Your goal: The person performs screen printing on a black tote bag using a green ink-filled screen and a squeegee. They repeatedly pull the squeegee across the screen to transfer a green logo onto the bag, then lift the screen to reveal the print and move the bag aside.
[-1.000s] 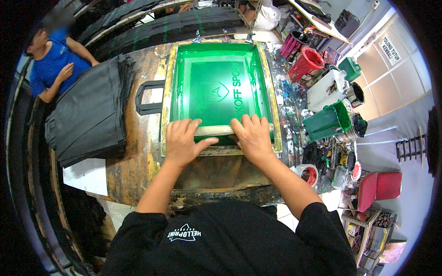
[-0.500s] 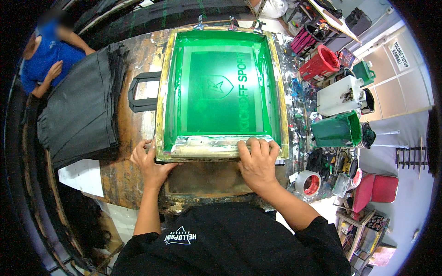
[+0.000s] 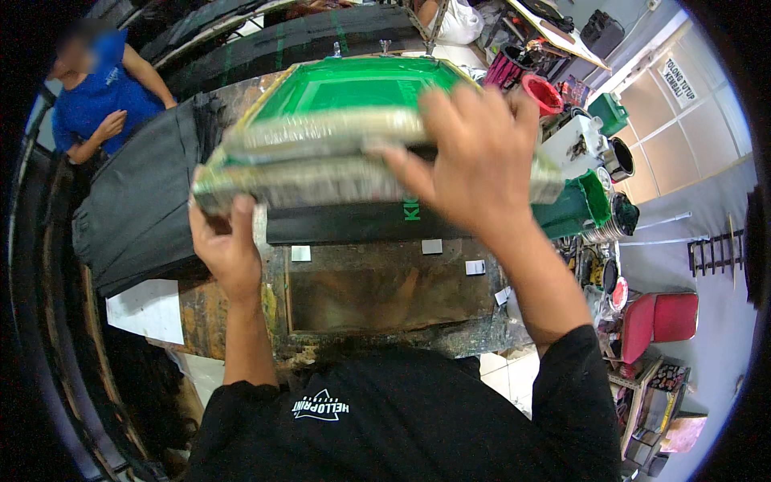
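Observation:
A wooden-framed printing screen point(image 3: 313, 186) with green ink is tilted up, its near edge raised off the table. My left hand point(image 3: 229, 249) grips the frame's near left corner, thumb on the near face. Across the near end of the screen lies a squeegee point(image 3: 329, 132), blurred by motion. My right hand point(image 3: 482, 161) is closed over the squeegee's right part; its fingertips are smeared by motion. Under the raised screen a black fabric bag point(image 3: 345, 225) lies flat, with part of a green print point(image 3: 411, 209) showing. The rest of the bag is hidden.
A stack of black bags point(image 3: 144, 209) lies at the left, beside a person in a blue shirt point(image 3: 112, 96). Small white pads point(image 3: 432, 247) dot the table's near part. Along the right stand a green ink container point(image 3: 574, 205), a white jug point(image 3: 574, 140) and a red bucket point(image 3: 542, 95).
The screen's near edge has risen from the table, with both hands moving up along with it. The black bag with its green print and the white pads have come into sight.

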`<state>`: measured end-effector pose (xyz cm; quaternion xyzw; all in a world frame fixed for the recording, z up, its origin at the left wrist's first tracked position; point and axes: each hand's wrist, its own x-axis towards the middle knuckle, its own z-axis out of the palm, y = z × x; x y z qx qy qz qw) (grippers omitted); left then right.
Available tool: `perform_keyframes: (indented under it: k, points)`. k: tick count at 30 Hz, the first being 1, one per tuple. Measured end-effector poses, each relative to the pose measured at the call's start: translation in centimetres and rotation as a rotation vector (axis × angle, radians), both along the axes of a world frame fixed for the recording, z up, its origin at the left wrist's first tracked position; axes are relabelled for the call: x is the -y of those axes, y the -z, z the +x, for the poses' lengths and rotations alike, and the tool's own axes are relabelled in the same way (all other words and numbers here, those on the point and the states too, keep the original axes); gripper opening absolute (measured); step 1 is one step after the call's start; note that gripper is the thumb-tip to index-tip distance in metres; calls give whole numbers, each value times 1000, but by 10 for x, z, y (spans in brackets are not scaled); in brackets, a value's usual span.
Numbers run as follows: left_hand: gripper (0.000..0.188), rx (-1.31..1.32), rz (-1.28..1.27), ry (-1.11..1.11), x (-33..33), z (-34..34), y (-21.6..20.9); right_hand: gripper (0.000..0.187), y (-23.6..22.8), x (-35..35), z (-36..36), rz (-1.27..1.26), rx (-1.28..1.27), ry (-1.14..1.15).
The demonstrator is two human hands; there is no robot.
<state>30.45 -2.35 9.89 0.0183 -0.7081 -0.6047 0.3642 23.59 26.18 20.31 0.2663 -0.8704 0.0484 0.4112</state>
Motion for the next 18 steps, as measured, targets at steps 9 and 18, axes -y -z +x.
perform_keyframes:
  k: [9,18]
  points:
    - [92,738,-812,-112,-3,10,69,60,-86,5,-61,26,132,18]
    - [97,879,-950,-46,-30,28,118,62,-114,5,-80,-8,178,4]
